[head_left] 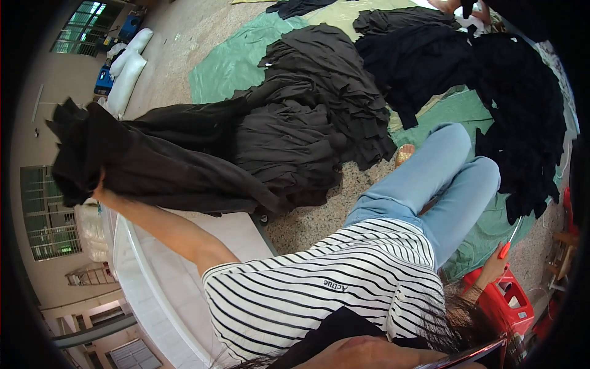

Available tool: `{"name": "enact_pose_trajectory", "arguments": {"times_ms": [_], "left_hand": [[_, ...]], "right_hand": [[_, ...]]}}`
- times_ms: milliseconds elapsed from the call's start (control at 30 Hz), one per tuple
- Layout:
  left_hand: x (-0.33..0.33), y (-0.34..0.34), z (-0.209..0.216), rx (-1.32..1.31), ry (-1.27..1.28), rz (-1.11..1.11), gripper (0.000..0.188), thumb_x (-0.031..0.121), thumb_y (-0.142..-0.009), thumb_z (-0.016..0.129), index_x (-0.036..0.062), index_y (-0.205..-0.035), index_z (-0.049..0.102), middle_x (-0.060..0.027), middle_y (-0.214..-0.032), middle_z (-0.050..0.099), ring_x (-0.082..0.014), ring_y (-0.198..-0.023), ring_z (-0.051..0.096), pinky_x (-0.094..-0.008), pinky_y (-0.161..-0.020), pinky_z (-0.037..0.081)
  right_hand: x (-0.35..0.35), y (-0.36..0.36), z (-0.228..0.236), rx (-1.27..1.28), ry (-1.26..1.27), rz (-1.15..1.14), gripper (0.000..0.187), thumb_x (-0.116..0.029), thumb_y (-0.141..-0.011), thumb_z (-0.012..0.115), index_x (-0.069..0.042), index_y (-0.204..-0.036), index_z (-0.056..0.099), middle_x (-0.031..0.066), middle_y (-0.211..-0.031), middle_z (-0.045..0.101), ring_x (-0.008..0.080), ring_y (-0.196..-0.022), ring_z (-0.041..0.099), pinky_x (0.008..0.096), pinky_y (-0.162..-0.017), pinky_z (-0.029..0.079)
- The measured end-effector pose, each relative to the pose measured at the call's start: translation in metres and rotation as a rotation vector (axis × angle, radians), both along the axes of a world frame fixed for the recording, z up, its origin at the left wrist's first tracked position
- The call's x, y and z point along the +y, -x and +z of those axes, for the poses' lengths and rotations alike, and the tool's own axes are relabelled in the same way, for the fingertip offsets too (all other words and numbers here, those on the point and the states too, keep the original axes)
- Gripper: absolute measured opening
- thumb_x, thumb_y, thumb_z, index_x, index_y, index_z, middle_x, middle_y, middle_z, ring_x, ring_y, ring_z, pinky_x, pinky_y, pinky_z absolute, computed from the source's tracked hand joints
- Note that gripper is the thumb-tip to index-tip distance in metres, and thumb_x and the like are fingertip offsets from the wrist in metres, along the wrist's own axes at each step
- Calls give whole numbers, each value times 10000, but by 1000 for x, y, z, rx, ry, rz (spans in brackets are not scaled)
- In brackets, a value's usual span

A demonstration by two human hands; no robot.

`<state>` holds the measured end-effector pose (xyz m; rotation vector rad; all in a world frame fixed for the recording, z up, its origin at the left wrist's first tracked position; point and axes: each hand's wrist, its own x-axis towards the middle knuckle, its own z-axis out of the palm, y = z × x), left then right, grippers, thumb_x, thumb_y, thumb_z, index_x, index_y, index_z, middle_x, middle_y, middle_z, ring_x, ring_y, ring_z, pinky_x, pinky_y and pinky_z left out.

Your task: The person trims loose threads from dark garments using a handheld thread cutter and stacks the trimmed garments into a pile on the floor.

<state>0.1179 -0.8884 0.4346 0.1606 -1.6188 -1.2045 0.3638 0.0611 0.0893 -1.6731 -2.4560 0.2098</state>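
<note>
My left hand (99, 188) is stretched far out to the left and closed on a bunched length of dark grey-brown cloth (178, 163). The raised end of that cloth hides most of my fingers. From there it runs down toward a large heap of the same dark cloth (289, 138) in front of me. At the lower right, my right hand (493, 265) grips a red-handled tool (504, 249) with a slim metal blade; its exact kind is unclear. The blade's tip is at the edge of a black cloth pile (522, 129).
Green plastic sheets (230, 61) lie on the speckled floor under the cloth. A white-topped table (184, 237) stands at my left. Beside my right hand is a red plastic stool or crate (519, 313). White sacks (127, 77) lie along the far left wall. Part of another person shows at the top right.
</note>
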Motion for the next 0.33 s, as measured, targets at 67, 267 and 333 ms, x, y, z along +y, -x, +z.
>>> {"name": "enact_pose_trajectory", "arguments": {"times_ms": [67, 267, 333], "left_hand": [[39, 11, 43, 11, 283, -57, 467, 25, -704, 690, -83, -1156, 645, -181, -1193, 638, -304, -1032, 618, -378, -965, 508], [386, 42, -26, -129, -204, -566, 722, 421, -835, 603, 33, -1414, 415, -167, -1394, 493, -309, -1229, 520, -427, -1064, 422], [491, 7, 0, -487, -151, -811, 800, 450, -782, 639, 74, -1445, 396, -153, -1351, 520, -308, -1212, 543, -430, -1029, 440]], "right_hand": [[-1, 0, 2, 50, -42, -6, 616, -657, -906, 500, -177, -1277, 606, 237, -1092, 674, 472, -981, 631, 552, -801, 488], [-4, -20, -1, 189, -63, -22, 506, -549, -929, 564, -89, -1118, 652, 257, -990, 669, 479, -920, 626, 548, -744, 477], [-5, -27, -8, 310, -101, 2, 517, -559, -923, 566, -96, -1137, 654, 264, -984, 668, 475, -922, 628, 546, -742, 475]]}}
